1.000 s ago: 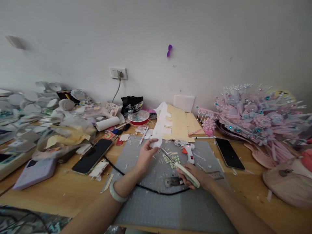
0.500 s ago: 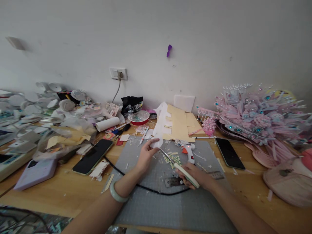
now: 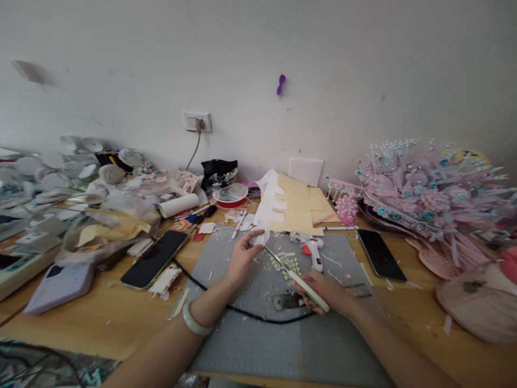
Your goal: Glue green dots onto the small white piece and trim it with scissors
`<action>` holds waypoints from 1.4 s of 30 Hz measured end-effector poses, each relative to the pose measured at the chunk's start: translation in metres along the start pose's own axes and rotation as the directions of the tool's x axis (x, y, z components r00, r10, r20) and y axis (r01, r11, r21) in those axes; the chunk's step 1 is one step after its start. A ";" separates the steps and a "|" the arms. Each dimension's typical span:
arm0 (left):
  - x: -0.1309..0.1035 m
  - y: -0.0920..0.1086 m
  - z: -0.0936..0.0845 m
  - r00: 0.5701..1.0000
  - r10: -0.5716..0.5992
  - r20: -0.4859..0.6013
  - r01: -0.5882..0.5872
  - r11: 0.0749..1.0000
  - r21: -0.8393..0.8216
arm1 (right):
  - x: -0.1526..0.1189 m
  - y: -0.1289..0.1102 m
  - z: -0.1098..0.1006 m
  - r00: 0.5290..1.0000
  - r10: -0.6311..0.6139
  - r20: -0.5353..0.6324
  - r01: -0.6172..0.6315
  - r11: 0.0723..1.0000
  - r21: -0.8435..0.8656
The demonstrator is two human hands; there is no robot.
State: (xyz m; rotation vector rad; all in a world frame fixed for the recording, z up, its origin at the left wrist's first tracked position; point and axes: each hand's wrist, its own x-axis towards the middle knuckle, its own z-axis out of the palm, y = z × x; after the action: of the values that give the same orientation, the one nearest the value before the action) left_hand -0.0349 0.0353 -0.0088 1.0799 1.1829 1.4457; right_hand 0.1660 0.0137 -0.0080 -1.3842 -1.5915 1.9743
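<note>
My left hand point(image 3: 244, 253) pinches a small white piece of paper point(image 3: 264, 237) between thumb and fingers, over the upper part of the grey cutting mat point(image 3: 242, 345). In my right hand point(image 3: 317, 291) are scissors with white handles point(image 3: 309, 292), closed around by the fingers. Their metal blades point up and left, with the tips at the lower edge of the paper. Under the blades lie several small green-and-white round pieces point(image 3: 293, 264). A white glue gun point(image 3: 315, 253) rests just beyond my right hand. A metal ruler point(image 3: 288, 302) is partly covered by that hand.
Cream card sheets point(image 3: 297, 202) lie behind the mat. Phones point(image 3: 154, 258) flank it on both sides. A black cable point(image 3: 258, 319) crosses the mat. Pink beaded headpieces point(image 3: 420, 183) pile up at right; plastic bags point(image 3: 105, 231) and white rolls crowd the left.
The scissors' handles look slightly closer together. Both hands and the paper stay in nearly the same place.
</note>
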 end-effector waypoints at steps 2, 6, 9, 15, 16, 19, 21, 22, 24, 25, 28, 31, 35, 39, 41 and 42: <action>0.000 0.000 0.000 1.000 0.003 0.001 -0.003 1.000 -0.005 | 0.001 0.001 -0.001 1.000 0.007 -0.005 -0.007 1.000 0.007; 0.000 0.002 0.001 1.000 0.006 -0.021 -0.006 1.000 -0.002 | -0.001 0.002 -0.002 0.999 0.012 -0.039 -0.008 0.996 0.090; -0.001 0.004 0.001 1.000 -0.006 -0.025 0.006 1.000 -0.009 | -0.004 0.000 -0.002 1.000 -0.005 0.001 0.005 0.989 0.144; -0.003 0.003 0.002 0.999 0.015 -0.038 -0.016 0.999 -0.030 | -0.008 -0.006 -0.001 0.999 -0.024 0.026 0.019 0.984 0.176; -0.003 0.003 0.002 0.999 0.014 -0.036 -0.015 0.999 -0.035 | -0.008 -0.006 -0.001 0.999 -0.024 0.030 0.018 0.986 0.168; -0.002 0.002 0.002 0.999 0.004 -0.036 -0.005 1.000 -0.023 | -0.007 -0.006 -0.001 1.000 -0.018 0.020 0.015 0.989 0.149; -0.001 0.001 0.002 0.999 0.002 -0.040 -0.002 1.000 0.001 | -0.007 -0.005 -0.001 1.000 -0.001 0.003 0.001 0.989 0.147; -0.001 0.001 0.002 0.999 0.003 -0.038 -0.002 1.000 0.011 | -0.006 -0.004 -0.001 1.000 0.006 -0.001 -0.005 0.990 0.144; -0.001 0.001 0.002 1.000 0.006 -0.026 -0.006 1.000 0.022 | -0.005 -0.004 -0.001 1.000 0.009 0.000 -0.009 0.992 0.127; -0.001 0.001 0.001 1.000 0.009 -0.019 -0.009 1.000 0.023 | -0.005 -0.003 -0.001 1.000 0.007 0.002 -0.007 0.994 0.112; -0.001 0.002 0.001 1.000 0.015 -0.009 -0.015 1.000 0.015 | -0.003 -0.002 -0.001 1.000 -0.001 0.002 0.001 0.997 0.074; -0.001 0.002 0.002 1.000 -0.001 -0.008 0.002 1.000 0.016 | -0.002 -0.002 -0.001 1.000 -0.020 0.016 0.019 0.999 0.048; -0.001 0.000 0.001 1.000 -0.007 -0.004 0.007 1.000 0.012 | -0.002 -0.003 -0.001 0.999 -0.022 0.030 0.022 1.000 0.021; 0.000 -0.001 0.001 1.000 -0.006 -0.002 0.006 1.000 -0.008 | -0.002 -0.003 0.000 1.000 0.001 -0.009 0.000 0.999 0.039; 0.000 -0.001 0.001 1.000 -0.017 -0.006 0.017 1.000 -0.016 | -0.002 -0.003 -0.001 1.000 0.004 -0.012 -0.004 1.000 0.027; 0.000 -0.001 0.001 1.000 -0.022 -0.011 0.022 1.000 -0.018 | -0.002 -0.003 -0.001 1.000 0.001 -0.006 -0.001 1.000 0.019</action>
State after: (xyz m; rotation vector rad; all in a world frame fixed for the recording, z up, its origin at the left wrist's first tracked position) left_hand -0.0335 0.0351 -0.0092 1.0451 1.1839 1.4446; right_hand 0.1668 0.0137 -0.0045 -1.3834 -1.5656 1.9785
